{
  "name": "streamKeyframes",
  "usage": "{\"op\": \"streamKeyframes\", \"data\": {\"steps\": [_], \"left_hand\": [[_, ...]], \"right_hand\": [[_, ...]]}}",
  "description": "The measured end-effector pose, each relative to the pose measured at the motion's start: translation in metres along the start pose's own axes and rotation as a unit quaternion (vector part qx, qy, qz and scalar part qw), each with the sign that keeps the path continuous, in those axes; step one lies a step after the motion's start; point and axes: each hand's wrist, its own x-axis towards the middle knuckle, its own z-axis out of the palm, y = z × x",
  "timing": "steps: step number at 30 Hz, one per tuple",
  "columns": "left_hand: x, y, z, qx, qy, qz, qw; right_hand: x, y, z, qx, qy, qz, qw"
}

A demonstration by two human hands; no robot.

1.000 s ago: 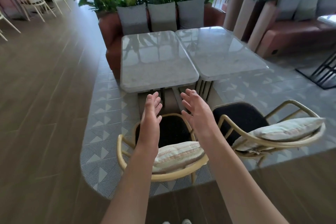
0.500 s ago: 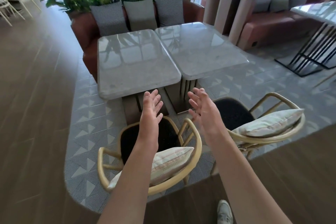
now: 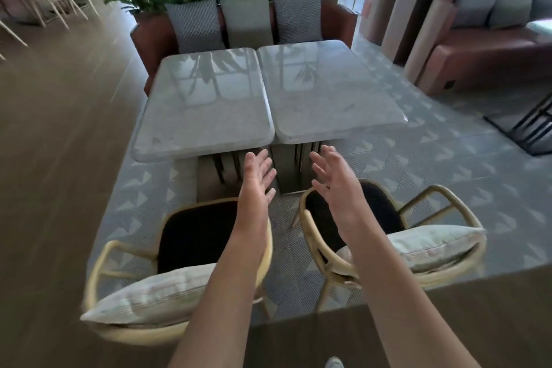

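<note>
The left chair (image 3: 191, 233), with a cushion (image 3: 155, 299) against its back, stands under the left hand (image 3: 256, 181), whose fingers are straight and hold nothing. The right hand (image 3: 336, 185), a little apart from it, is spread empty over the right chair (image 3: 383, 212). Both hands are just short of the tables (image 3: 206, 116).

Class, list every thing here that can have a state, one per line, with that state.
Left hand: open, holding nothing.
Right hand: open, fingers spread, holding nothing.
Left chair: upright, unoccupied.
Right chair: upright, unoccupied.
Left cushion: lying against its chair's back.
Right cushion: lying against its chair's back.
</note>
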Motion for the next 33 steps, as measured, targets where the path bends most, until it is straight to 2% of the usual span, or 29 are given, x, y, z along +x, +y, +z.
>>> {"op": "streamKeyframes", "data": {"steps": [3,8,17,27,33], "left_hand": [[-0.004,-0.01,0.043,0.009,0.009,-0.004,1.0],[-0.001,-0.016,0.072,0.011,0.038,-0.003,0.999],[-0.003,-0.021,0.089,0.011,0.061,0.012,0.998],[-0.017,-0.021,0.041,-0.014,0.1,0.018,0.995],[-0.022,-0.022,-0.003,-0.025,0.091,0.0,0.996]], "right_hand": [[0.014,-0.013,-0.036,0.002,-0.016,0.014,1.0],[0.023,-0.02,-0.065,0.0,-0.035,0.03,0.999],[0.022,-0.02,-0.085,-0.021,-0.064,0.028,0.997],[0.011,0.0,-0.05,-0.035,-0.093,0.032,0.994],[0.003,0.022,-0.012,-0.031,-0.085,0.063,0.994]]}}
